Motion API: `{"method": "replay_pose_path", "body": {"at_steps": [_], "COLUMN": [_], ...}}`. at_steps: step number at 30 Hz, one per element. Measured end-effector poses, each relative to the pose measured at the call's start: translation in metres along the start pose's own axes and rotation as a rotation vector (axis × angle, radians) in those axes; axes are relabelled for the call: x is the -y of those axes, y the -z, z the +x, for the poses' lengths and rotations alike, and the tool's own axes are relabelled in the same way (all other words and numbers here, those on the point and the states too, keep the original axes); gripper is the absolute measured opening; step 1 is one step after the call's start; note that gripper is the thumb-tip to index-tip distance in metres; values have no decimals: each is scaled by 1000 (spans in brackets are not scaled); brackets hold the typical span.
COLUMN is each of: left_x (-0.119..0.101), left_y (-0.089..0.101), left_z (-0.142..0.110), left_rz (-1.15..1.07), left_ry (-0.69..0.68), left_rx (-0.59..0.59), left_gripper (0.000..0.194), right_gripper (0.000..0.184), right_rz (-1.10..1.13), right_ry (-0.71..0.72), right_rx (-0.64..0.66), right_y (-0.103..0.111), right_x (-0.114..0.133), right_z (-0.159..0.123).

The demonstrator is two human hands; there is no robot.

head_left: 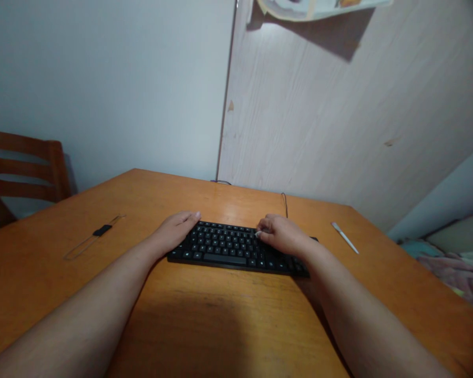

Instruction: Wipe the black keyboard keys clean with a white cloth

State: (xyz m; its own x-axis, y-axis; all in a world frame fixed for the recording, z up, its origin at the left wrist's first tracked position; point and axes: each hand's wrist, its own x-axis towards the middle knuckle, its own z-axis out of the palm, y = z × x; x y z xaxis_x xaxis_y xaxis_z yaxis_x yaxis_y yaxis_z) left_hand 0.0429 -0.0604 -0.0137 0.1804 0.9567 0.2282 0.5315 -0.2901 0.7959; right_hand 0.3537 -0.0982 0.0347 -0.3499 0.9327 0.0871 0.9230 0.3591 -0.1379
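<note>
A black keyboard (224, 247) with white key legends lies flat on the wooden table. My left hand (177, 231) grips its left end, the thumb along the upper corner and the other fingers mostly hidden. Over the right part of the keys is my right hand (281, 233), its fingers pinched together. A small whitish bit shows at those fingertips, too small to name, just above or touching the keys. The keyboard's far right end is partly covered by my right hand and forearm.
On the right lies a thin white brush (346, 239). To the left is a black clip-like piece with a thin loop (102, 230). A dark cable (285, 205) runs behind the keyboard toward the wall. A wooden chair (23, 168) stands at the far left.
</note>
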Motion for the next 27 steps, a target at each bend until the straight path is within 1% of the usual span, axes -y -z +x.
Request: {"method": "replay_pose_path", "body": {"at_steps": [5, 8, 11, 15, 17, 21, 25, 27], "left_x": [2, 2, 2, 3, 4, 4, 3, 3], "left_y": [1, 2, 2, 2, 2, 2, 2, 2], "left_z": [1, 1, 0, 0, 0, 0, 1, 1], "left_rz": [-19, -40, -60, -74, -82, -89, -86, -88], "left_ry": [-2, 15, 25, 33, 31, 20, 24, 32], "left_rx": [14, 17, 19, 33, 37, 27, 22, 19], "left_gripper": [53, 54, 56, 57, 57, 57, 57, 57], "right_gripper": [16, 14, 13, 13, 13, 15, 16, 17], "right_rz": [136, 167, 133, 112, 84, -2, -14, -27], "right_ry": [-94, -96, -57, -45, -47, -69, -52, -59], "right_rx": [-17, -1, 25, 108, 101, 39, 91, 92], "right_y": [6, 6, 3, 1, 1, 4, 7, 7], "right_x": [-18, -20, -16, -13, -11, -9, -7, -5], "right_z": [-1, -2, -2, -2, -2, -3, -4, -5]}}
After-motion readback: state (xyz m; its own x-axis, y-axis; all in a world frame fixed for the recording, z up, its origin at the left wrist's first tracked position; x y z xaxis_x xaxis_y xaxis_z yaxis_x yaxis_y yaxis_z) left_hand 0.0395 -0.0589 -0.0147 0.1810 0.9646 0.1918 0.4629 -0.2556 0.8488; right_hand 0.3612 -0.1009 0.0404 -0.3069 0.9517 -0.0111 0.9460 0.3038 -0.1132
